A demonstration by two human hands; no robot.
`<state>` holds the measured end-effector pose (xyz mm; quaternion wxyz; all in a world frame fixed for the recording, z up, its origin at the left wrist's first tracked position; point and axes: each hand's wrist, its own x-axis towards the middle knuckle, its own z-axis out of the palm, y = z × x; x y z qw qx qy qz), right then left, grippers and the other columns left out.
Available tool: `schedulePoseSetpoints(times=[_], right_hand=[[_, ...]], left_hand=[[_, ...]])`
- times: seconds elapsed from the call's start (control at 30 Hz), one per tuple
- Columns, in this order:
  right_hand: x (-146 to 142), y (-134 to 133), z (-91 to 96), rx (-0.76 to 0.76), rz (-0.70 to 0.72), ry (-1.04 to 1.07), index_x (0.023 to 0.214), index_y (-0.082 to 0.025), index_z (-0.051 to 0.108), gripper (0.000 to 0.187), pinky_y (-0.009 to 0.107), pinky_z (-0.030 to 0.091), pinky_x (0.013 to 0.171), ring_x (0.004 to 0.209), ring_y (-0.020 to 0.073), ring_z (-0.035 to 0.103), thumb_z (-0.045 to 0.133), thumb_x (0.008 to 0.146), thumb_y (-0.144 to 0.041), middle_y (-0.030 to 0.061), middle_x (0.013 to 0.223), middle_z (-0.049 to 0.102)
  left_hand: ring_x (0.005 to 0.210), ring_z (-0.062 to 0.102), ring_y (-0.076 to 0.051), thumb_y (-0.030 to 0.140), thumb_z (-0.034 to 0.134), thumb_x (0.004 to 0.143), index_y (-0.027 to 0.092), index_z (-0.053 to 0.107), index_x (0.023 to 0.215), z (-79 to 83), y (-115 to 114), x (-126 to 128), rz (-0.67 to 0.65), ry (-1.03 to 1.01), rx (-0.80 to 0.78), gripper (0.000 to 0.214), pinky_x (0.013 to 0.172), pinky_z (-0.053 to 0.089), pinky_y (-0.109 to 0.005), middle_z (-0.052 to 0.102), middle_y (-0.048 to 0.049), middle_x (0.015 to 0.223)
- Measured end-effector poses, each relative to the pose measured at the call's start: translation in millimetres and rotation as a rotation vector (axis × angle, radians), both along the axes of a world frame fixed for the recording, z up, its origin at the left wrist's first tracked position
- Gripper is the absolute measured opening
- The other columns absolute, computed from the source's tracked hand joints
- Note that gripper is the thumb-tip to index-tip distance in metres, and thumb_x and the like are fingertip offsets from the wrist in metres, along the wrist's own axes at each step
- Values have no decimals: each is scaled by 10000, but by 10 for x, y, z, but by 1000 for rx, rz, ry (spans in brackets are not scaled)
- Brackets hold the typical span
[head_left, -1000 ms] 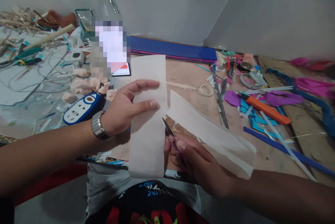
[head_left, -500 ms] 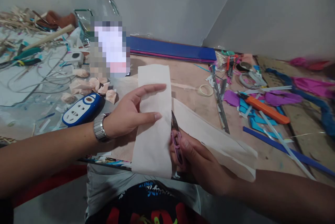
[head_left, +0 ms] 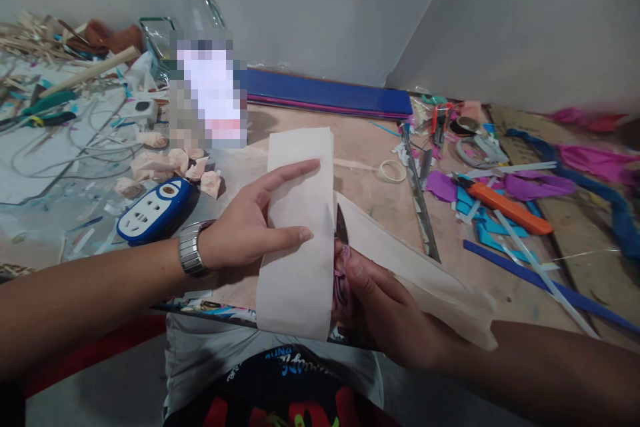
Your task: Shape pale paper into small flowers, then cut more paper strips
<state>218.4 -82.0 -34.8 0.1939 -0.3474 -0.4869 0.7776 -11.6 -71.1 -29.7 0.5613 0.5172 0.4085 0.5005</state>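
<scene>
A cream paper strip [head_left: 297, 284] lies upright in front of me, its lower end hanging over the table's front edge. My left hand [head_left: 235, 230], with a metal watch at the wrist, grips it: thumb and index finger rest on top, the other fingers hidden beneath. Small scissors with pink handles [head_left: 342, 290] are in my right hand [head_left: 387, 300], fingers closed around the loops. Their dark blade stands at the strip's right edge, pointing away from me. To the right, a second cream paper piece [head_left: 410, 254] extends behind my right hand, its end curled.
Left of my hand sit a blue-and-white power strip [head_left: 155, 210] and peach paper rosettes [head_left: 195, 170]. A red-capped bottle [head_left: 193, 4] and blue sheets [head_left: 325, 90] stand at the back. On the right lie a tape roll [head_left: 393, 172], a metal ruler [head_left: 420, 194] and an orange cutter [head_left: 505, 204].
The paper strip has shifted slightly to the right. The scissors and my right hand have also moved a little right, and the blade reaches slightly farther up along the edge.
</scene>
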Motion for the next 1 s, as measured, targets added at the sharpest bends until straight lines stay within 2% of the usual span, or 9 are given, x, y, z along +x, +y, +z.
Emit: schedulePoseSetpoints(times=[0.1, 0.33, 0.6, 0.73, 1.0], right_hand=[[31, -7, -45, -47, -2, -14, 879, -208, 592, 477, 277, 404, 581, 610, 124, 448, 513, 989, -665, -6, 732, 561], [68, -13, -68, -23, 41, 3, 758, -195, 538, 507, 263, 386, 570, 602, 112, 464, 513, 1005, -636, -10, 687, 553], [53, 23, -3, 11, 70, 16, 897, -217, 542, 413, 251, 365, 508, 552, 112, 449, 465, 1041, -597, -33, 664, 537], [60, 22, -7, -15, 87, 14, 1007, -232, 516, 351, 248, 386, 519, 561, 112, 454, 455, 1052, -575, -36, 691, 549], [22, 4, 19, -51, 45, -2, 936, -238, 503, 413, 222, 360, 458, 501, 101, 439, 505, 1005, -645, -52, 627, 531]], left_hand=[[983, 741, -250, 258, 883, 749, 350, 540, 1502, 5, -2, 1, -3, 5, 12, 833, 830, 654, -383, 708, -76, 1314], [1068, 723, -262, 254, 884, 751, 355, 534, 1507, -8, -3, -5, 3, 26, 36, 839, 906, 638, -402, 665, -72, 1398], [1094, 717, -285, 269, 878, 758, 349, 517, 1522, -32, -3, 3, 25, 30, 34, 849, 925, 633, -444, 659, -79, 1404], [1100, 713, -278, 270, 876, 760, 337, 509, 1528, -30, -10, 14, 32, 43, 36, 853, 920, 636, -424, 662, -83, 1400], [1204, 678, -299, 265, 883, 753, 339, 516, 1522, -29, -4, 10, 41, 49, 66, 855, 1006, 601, -438, 618, -81, 1472]])
